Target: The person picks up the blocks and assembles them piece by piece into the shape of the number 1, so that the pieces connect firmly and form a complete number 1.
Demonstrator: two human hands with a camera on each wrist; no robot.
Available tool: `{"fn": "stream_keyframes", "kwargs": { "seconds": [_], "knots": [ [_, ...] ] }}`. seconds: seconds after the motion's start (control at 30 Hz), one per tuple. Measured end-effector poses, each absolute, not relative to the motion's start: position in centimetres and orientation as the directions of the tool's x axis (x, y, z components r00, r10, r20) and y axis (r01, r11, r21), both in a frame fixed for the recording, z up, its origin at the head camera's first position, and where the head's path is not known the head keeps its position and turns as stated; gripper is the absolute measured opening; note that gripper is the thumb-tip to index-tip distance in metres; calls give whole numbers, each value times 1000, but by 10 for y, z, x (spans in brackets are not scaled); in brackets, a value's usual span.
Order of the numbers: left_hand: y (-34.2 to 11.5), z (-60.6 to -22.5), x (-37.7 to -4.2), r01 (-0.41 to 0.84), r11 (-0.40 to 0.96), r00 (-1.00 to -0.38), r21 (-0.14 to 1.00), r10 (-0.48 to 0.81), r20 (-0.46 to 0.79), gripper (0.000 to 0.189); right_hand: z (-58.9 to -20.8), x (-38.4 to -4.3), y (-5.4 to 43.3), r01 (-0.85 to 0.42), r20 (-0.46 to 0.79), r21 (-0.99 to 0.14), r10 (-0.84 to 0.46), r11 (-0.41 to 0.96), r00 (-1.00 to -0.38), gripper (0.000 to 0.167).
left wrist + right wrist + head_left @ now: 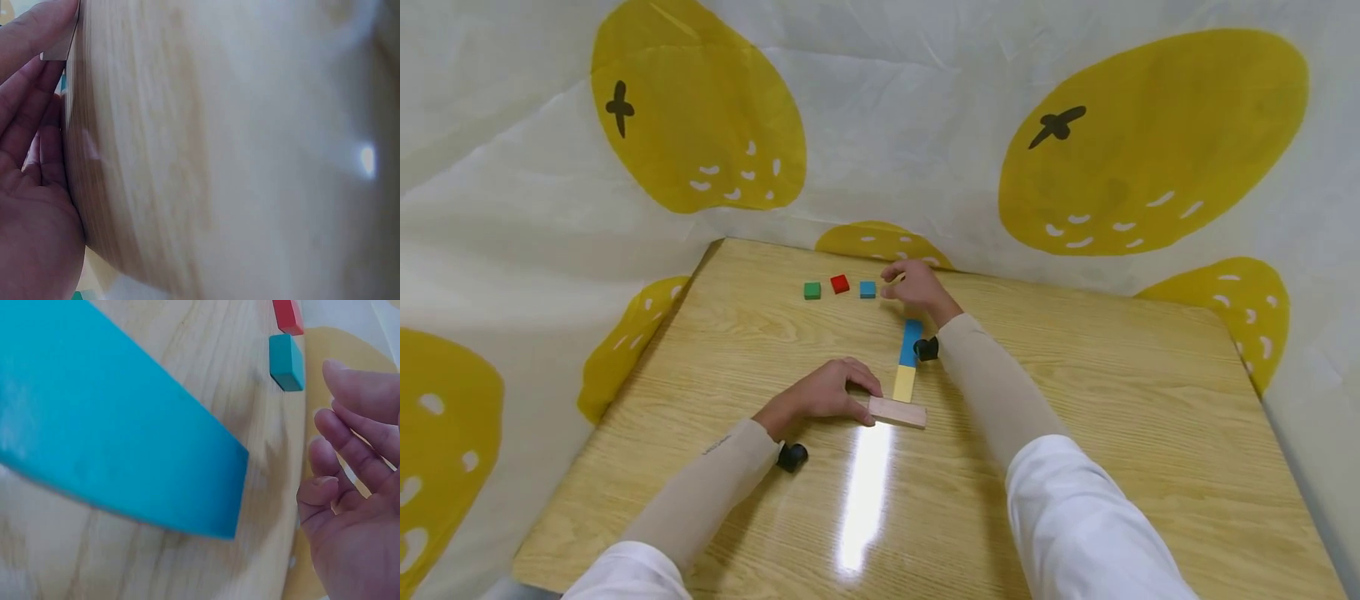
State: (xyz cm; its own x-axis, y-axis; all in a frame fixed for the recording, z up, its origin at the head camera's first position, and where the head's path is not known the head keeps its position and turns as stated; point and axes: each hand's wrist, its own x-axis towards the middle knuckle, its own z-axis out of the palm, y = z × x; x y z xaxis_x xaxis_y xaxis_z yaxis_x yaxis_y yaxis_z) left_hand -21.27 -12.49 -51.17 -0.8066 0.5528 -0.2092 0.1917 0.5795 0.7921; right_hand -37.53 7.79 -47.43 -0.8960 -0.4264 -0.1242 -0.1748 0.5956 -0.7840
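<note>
In the head view my left hand (831,392) holds the left end of a plain wooden block (898,412) between thumb and fingers. The left wrist view has only a corner of that wooden block (59,49) beside the thumb. Just beyond it a yellow block (904,384) and a longer blue block (911,342) lie end to end, in a line pointing away from me. My right hand (917,287) hovers past the blue block's far end, fingers loosely bent and holding nothing. Close to its fingertips is a small blue block (867,290), seen also in the right wrist view.
Left of the small blue block are a small red block (840,284) and a small green block (812,291), near the table's far edge. A cloth with yellow fruit shapes (700,108) hangs behind the wooden table (1112,417). Black wrist cameras (792,457) sit on both sleeves.
</note>
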Motion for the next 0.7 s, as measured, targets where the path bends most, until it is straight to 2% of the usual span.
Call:
{"fn": "stream_keyframes", "kwargs": {
  "seconds": [0.33, 0.7],
  "knots": [
    [-125, -511, -212, 199, 562, -802, 803, 564, -196, 28, -480, -379, 66, -110, -149, -810, -384, 576, -911, 43],
    [-125, -510, -211, 218, 574, -806, 789, 562, -185, 27, -486, -388, 57, -117, -150, -805, -390, 582, -908, 41]
  ]
}}
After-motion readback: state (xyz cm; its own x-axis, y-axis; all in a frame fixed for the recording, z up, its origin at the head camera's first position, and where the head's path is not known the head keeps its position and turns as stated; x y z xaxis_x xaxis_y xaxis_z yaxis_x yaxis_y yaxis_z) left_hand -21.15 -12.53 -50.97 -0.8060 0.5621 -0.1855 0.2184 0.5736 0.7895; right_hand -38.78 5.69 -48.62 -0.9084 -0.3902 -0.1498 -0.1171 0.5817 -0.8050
